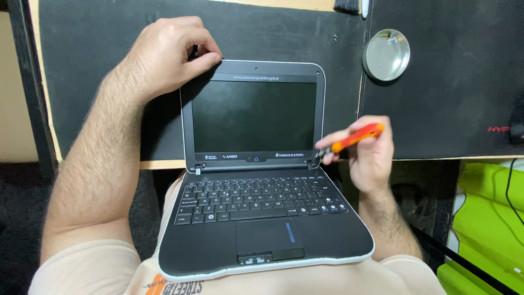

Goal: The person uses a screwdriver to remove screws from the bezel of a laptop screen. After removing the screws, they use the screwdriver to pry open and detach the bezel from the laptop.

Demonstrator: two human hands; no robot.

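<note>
1. Pictured from above: small black plastic laptop with a white rim [256, 180], lid raised, dark screen facing the wearer, base resting on the lap against a beige shirt [98, 270], lid leaning back over the near edge of the desk.
2. Left hand [166, 54] curled at the lid's top left corner, fingers folded in, thumb and forefinger pinched narrow on the white edge; wrist and forearm running down the laptop's left side.
3. Right hand [368, 155] just beside the screen's lower right corner, near the right hinge, fingers closed around a screwdriver with an orange-and-red handle [357, 136]; handle angled up to the right, tip end pointing toward the bezel, tip itself too small to make out.
4. Behind the laptop: large black rectangular desk mat [109, 33] covering the desk's left part, second black mat [453, 82] across the right.
5. Round shiny metal dish [386, 54] lying at the seam between the two mats, well apart from both hands.
6. Bright green fabric [486, 218] below the desk's right edge.
</note>
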